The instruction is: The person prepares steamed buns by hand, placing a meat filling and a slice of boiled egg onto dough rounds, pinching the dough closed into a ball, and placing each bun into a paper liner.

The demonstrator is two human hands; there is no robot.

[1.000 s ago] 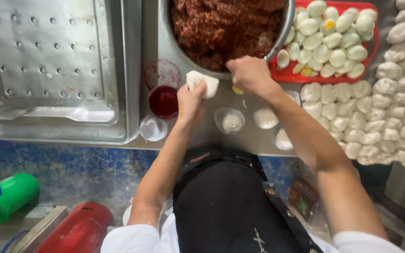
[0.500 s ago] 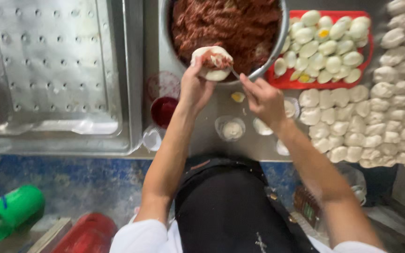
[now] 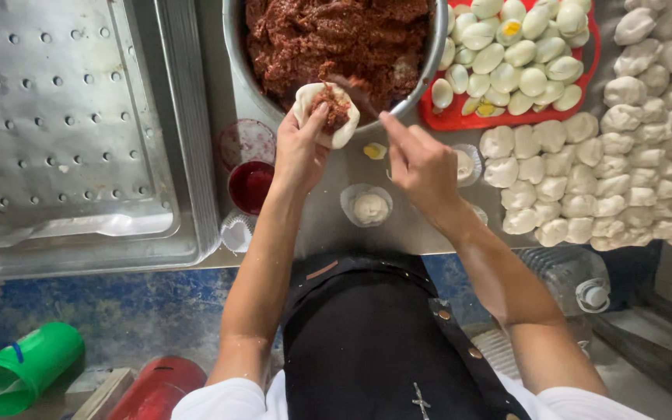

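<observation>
packages: clear plastic bottle (image 3: 577, 276) with white cap, lying below the steel worktop (image 3: 328, 225) edge, right | green plastic tub (image 3: 17, 373) on its side, far below-left of worktop | red container (image 3: 157, 389) just right of tub | labels, signs, screens: none seen

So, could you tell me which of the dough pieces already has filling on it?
The dough round in the left hand, held at the bowl's rim: it carries reddish-brown filling, while the dough balls on the table are plain.
</observation>
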